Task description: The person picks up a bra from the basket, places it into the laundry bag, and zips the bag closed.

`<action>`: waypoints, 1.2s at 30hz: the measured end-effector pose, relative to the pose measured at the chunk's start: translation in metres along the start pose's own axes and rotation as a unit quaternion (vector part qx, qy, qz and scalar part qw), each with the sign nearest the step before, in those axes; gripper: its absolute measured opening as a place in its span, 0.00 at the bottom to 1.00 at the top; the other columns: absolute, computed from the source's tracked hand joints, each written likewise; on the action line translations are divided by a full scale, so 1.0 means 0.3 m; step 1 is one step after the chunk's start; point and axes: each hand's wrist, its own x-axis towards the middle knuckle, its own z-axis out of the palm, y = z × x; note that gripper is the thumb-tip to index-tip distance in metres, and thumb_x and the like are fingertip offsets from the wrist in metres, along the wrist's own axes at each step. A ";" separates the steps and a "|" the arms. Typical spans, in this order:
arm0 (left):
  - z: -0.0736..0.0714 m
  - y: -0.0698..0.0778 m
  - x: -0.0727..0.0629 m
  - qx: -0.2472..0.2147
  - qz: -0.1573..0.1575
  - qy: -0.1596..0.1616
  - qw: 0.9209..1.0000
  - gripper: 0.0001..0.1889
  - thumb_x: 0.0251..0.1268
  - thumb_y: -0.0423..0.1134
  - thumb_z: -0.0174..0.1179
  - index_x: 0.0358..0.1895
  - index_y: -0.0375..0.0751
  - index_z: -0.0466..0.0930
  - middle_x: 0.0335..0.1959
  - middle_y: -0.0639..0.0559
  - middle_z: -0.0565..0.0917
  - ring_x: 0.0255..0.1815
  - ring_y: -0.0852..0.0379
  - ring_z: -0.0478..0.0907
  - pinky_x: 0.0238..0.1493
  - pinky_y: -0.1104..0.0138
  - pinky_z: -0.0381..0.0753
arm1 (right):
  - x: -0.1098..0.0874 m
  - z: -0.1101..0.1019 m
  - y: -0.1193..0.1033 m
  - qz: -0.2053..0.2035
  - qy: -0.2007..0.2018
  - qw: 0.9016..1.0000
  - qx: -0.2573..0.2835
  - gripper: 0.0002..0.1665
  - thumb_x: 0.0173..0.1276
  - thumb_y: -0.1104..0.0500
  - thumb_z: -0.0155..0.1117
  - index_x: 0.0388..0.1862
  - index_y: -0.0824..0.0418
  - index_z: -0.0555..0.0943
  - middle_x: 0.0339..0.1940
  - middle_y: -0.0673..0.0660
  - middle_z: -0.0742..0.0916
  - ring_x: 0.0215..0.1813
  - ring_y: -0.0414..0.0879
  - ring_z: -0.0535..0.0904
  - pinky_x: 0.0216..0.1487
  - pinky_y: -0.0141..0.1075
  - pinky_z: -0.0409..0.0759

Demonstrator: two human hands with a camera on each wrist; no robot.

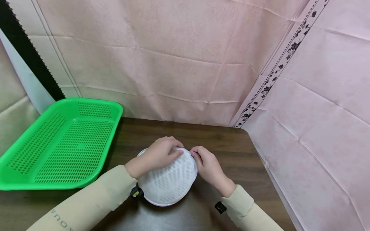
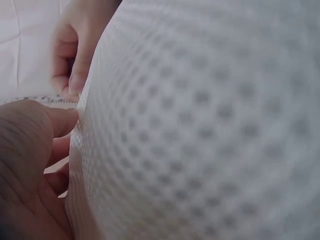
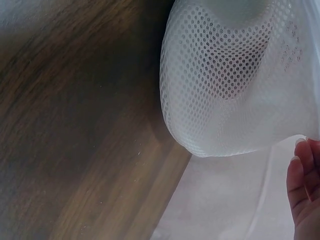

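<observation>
A round white mesh laundry bag (image 1: 170, 184) stands over the wooden table, its top facing up in the head view. My left hand (image 1: 159, 154) reaches across the bag and grips its far rim between thumb and fingers. At the rim's right side my right hand (image 1: 207, 165) pinches the edge with thumb and curled fingers; what small part lies between those fingertips is hidden. Mesh (image 2: 200, 125) fills most of the left wrist view. Through the mesh side (image 3: 225, 65) in the right wrist view, a pale rounded shape (image 3: 237, 9) shows inside.
A large green plastic basket (image 1: 117, 128) with perforated sides sits at the table's left. The brown wooden table (image 1: 231, 150) ends at a rounded far right corner. Pale pink patterned cloth (image 1: 173, 64) hangs behind and at the right.
</observation>
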 end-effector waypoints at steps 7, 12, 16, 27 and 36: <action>0.016 0.014 -0.008 0.010 0.023 -0.006 1.000 0.10 0.65 0.45 0.63 0.46 0.49 0.83 0.41 0.60 0.81 0.45 0.58 0.77 0.50 0.60 0.74 | -0.001 0.001 -0.007 -0.007 -0.016 1.000 -0.011 0.05 0.70 0.63 0.62 0.43 0.57 0.78 0.37 0.49 0.82 0.38 0.40 0.76 0.40 0.34 0.78; 0.018 0.011 -0.011 0.012 0.023 0.002 1.000 0.08 0.64 0.44 0.64 0.44 0.50 0.82 0.39 0.61 0.80 0.43 0.58 0.77 0.49 0.61 0.75 | 0.002 0.001 -0.015 -0.025 -0.032 0.999 -0.020 0.07 0.69 0.64 0.62 0.44 0.57 0.79 0.39 0.47 0.81 0.39 0.39 0.76 0.43 0.32 0.78; 0.020 0.006 -0.010 0.015 0.031 0.012 0.999 0.06 0.65 0.42 0.64 0.43 0.50 0.82 0.39 0.60 0.80 0.43 0.57 0.77 0.48 0.60 0.75 | 0.003 0.006 -0.015 -0.030 -0.027 0.999 -0.016 0.07 0.68 0.65 0.63 0.43 0.57 0.79 0.38 0.46 0.81 0.39 0.38 0.76 0.42 0.32 0.78; 0.019 0.000 -0.013 0.010 0.003 0.005 1.000 0.05 0.65 0.43 0.63 0.42 0.51 0.81 0.38 0.60 0.79 0.42 0.58 0.76 0.48 0.60 0.74 | -0.001 0.012 -0.017 -0.009 -0.035 0.999 -0.010 0.05 0.69 0.63 0.63 0.41 0.55 0.79 0.38 0.45 0.80 0.39 0.37 0.75 0.43 0.31 0.77; 0.017 -0.001 -0.015 0.003 -0.012 0.004 1.000 0.05 0.65 0.43 0.63 0.42 0.51 0.81 0.38 0.60 0.79 0.43 0.59 0.76 0.49 0.60 0.74 | -0.006 0.006 -0.024 -0.013 -0.032 0.999 -0.009 0.05 0.68 0.64 0.63 0.41 0.55 0.79 0.38 0.46 0.81 0.40 0.37 0.76 0.44 0.33 0.78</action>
